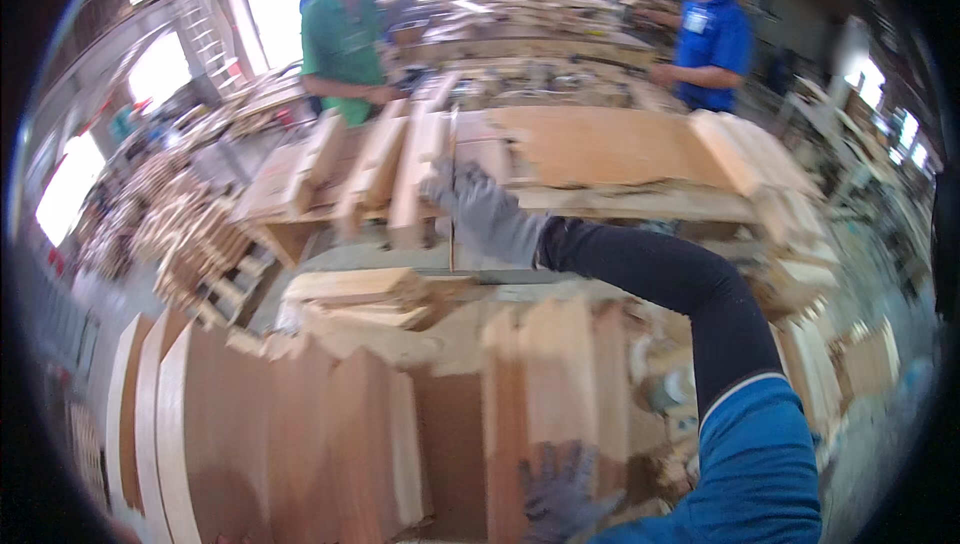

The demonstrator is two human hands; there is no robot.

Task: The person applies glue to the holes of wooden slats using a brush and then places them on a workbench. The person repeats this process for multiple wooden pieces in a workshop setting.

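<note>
My right arm, in a black sleeve under a blue shirt, stretches forward across the view. Its grey-gloved right hand [485, 214] is slightly blurred, fingers curled at the edge of a light wooden board [410, 189] on the far table. A thin dark upright line [453, 234] crosses in front of the glove; I cannot tell what it is. Close to me, my gloved left hand [565, 494] lies with fingers spread on a row of upright boards [545, 374]. To its left, past a brown gap, stands a larger row of boards [240, 424].
On the far table [620, 206] lie a wide brown panel [600, 144] and more boards. Two people, in green [342, 39] and blue [712, 44], stand beyond it. A pallet [215, 264] and scrap wood [130, 219] lie at the left. Short wood pieces [360, 294] sit between the rows.
</note>
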